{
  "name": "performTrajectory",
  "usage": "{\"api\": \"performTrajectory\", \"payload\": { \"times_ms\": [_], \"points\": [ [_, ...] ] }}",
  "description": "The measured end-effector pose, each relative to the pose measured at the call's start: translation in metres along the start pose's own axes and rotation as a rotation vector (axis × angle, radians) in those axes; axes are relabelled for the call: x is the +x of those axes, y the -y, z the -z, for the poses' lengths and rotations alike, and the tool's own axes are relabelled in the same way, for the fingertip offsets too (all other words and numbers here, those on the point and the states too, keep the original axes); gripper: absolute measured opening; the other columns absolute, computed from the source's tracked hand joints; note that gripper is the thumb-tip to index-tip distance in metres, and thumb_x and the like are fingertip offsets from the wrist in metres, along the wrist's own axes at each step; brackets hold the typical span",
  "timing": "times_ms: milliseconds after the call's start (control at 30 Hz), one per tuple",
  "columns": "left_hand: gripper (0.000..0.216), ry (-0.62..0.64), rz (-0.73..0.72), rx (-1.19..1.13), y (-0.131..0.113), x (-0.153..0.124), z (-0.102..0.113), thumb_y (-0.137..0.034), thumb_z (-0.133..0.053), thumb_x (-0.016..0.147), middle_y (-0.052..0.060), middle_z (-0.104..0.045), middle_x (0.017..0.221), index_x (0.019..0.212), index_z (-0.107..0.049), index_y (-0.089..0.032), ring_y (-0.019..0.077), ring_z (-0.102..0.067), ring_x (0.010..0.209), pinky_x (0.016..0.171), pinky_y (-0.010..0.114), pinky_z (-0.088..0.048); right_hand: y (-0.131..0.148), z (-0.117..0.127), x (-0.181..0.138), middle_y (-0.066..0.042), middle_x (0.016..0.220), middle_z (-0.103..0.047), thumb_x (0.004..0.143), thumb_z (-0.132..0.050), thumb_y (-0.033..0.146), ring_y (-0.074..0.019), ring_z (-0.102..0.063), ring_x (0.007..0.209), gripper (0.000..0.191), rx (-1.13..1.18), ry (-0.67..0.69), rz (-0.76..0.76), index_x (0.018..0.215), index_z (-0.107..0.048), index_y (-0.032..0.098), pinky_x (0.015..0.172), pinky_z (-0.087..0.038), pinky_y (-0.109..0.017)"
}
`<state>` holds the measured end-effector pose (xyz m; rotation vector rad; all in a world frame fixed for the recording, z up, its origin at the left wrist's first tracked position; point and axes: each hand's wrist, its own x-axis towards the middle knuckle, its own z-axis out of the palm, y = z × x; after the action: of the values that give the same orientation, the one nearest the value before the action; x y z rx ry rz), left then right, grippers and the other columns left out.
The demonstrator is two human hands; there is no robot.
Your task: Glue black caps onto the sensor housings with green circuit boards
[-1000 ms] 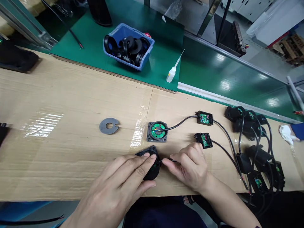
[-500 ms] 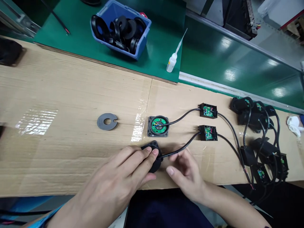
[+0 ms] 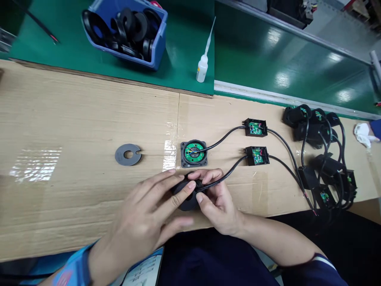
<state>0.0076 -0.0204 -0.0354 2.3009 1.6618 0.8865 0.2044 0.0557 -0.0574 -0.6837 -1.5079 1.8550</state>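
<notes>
A black ring gasket [image 3: 187, 204] lies over a dark housing near the table's front edge, a black cable [image 3: 222, 179] coming out at its right side. My left hand [image 3: 149, 210] rests on the gasket with fingers stretched out and thumb apart, the fingertips touching its top. From the right, my right hand [image 3: 218, 200] closes on the gasket's edge around the cable. Just beyond sits a square housing [image 3: 182, 161] with a round green circuit board and coloured wires inside. A grey slotted ring [image 3: 121, 155] lies flat to the left.
Two open black boxes with circuit boards, a farther one [image 3: 255, 128] and a nearer one [image 3: 257, 155], join the cables. Several black housings [image 3: 315, 135] pile up at right, near another person's gloved hand [image 3: 362, 134]. A blue bin [image 3: 159, 43] and dropper bottle [image 3: 202, 69] stand behind.
My right hand has moved in from beside the cable and closed on the gasket's edge. My left fingers have spread, with the thumb swung away. The view has shifted.
</notes>
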Motion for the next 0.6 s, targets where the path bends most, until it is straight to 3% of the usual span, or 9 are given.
{"api": "performTrajectory", "payload": {
  "times_ms": [67, 133, 333, 600],
  "points": [
    [0.03, -0.01, 0.11, -0.22, 0.005, -0.001, -0.006, -0.03, -0.054, 0.109, 0.005, -0.071, 0.134, 0.137, -0.065, -0.03, 0.0229, -0.065, 0.13, 0.107, 0.039, -0.054, -0.001, 0.0, 0.0, -0.008, 0.13, -0.058, 0.105, -0.058, 0.027, -0.02, -0.06, 0.127, 0.019, 0.001, -0.012, 0.0, 0.117, -0.044, 0.031, 0.112, -0.052, -0.044],
    [0.033, -0.014, 0.211, -0.335, 0.006, -0.001, -0.011, -0.021, -0.05, 0.109, 0.002, -0.072, 0.129, 0.134, -0.066, -0.035, 0.0193, -0.068, 0.124, 0.103, 0.036, -0.055, -0.002, -0.001, 0.001, -0.009, 0.131, -0.057, 0.105, -0.059, 0.029, -0.02, -0.06, 0.128, 0.02, 0.007, -0.005, 0.005, 0.117, -0.043, 0.031, 0.113, -0.051, -0.045],
    [0.037, 0.022, 0.452, -0.568, -0.002, 0.005, -0.017, -0.032, -0.051, 0.109, 0.007, -0.07, 0.132, 0.146, -0.05, -0.03, 0.0234, -0.069, 0.121, 0.101, 0.042, -0.058, -0.002, 0.002, 0.004, -0.009, 0.127, -0.058, 0.104, -0.058, 0.038, -0.0206, -0.06, 0.127, 0.021, -0.051, 0.009, -0.011, 0.113, -0.04, 0.03, 0.111, -0.052, -0.045],
    [0.02, -0.068, 0.441, -0.579, -0.005, 0.019, -0.029, -0.031, -0.053, 0.108, 0.006, -0.07, 0.115, 0.126, -0.058, -0.025, 0.0192, -0.07, 0.106, 0.096, 0.038, -0.057, -0.003, 0.006, 0.007, -0.008, 0.129, -0.056, 0.099, -0.064, 0.035, -0.0216, -0.059, 0.128, 0.027, -0.053, 0.056, -0.033, 0.112, -0.042, 0.03, 0.113, -0.05, -0.045]
  ]
}}
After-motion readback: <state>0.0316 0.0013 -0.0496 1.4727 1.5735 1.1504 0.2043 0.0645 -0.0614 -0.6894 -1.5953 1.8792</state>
